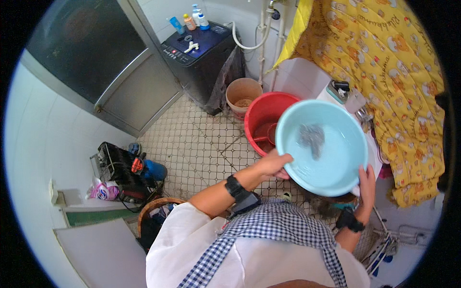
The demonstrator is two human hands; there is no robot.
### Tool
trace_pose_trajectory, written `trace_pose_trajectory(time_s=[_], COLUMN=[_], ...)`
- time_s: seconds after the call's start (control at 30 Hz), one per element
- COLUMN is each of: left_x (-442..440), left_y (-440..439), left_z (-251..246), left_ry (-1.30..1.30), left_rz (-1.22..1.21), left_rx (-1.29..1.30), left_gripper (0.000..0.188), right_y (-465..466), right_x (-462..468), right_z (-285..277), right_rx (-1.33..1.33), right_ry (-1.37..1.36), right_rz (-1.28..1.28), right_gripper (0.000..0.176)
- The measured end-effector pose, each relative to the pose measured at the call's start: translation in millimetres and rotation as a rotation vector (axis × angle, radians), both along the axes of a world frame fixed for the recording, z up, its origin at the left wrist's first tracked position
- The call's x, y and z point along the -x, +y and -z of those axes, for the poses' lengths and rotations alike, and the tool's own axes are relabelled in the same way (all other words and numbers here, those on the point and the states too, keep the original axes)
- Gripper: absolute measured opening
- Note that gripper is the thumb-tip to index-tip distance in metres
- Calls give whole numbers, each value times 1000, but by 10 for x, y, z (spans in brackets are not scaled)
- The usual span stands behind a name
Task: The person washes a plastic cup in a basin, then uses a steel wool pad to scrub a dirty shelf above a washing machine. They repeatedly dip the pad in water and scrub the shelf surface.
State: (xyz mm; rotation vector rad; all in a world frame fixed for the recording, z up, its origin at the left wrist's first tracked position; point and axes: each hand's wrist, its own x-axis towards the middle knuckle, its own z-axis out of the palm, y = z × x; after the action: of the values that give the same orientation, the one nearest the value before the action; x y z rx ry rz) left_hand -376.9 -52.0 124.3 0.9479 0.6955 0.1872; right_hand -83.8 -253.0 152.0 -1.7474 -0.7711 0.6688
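Observation:
A light blue plastic basin is gripped at its rim by both my hands. On its near left edge my left hand has the thumb over the rim and the fingers beneath. The near right side is held by my right hand. Inside the basin lies a dark grey, crumpled piece, probably cloth, in what looks like shallow clear water. Partly behind the basin stands a red plastic bucket, and a red dipper rests in it.
A black washing machine with bottles on top stands beside a metal-framed door. Next to it is a pale bucket. A yellow patterned curtain hangs at right over a white sink. A wooden tub sits at left.

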Motion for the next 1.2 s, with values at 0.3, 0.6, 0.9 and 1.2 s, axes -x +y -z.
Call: trace_pose_trajectory(time_s=[0.3, 0.6, 0.9, 1.2], left_x=[1260, 2086, 2093, 1861], left_y=[581, 1578, 2981, 4270], left_z=[25, -3, -299, -235], left_ry=[100, 283, 407, 875], left_rz=[-464, -755, -683, -598], left_rx=[-48, -166, -353, -1489], left_gripper=[44, 50, 56, 75], right_y=[1573, 3265, 4767, 5698], right_x=[1046, 2213, 2102, 1924], right_z=[397, 580, 344, 309], right_rx=[-122, 65, 102, 85], right_ry=[313, 1134, 1090, 1017], right_rz=[-300, -617, -615, -410], right_gripper=[49, 67, 49, 53])
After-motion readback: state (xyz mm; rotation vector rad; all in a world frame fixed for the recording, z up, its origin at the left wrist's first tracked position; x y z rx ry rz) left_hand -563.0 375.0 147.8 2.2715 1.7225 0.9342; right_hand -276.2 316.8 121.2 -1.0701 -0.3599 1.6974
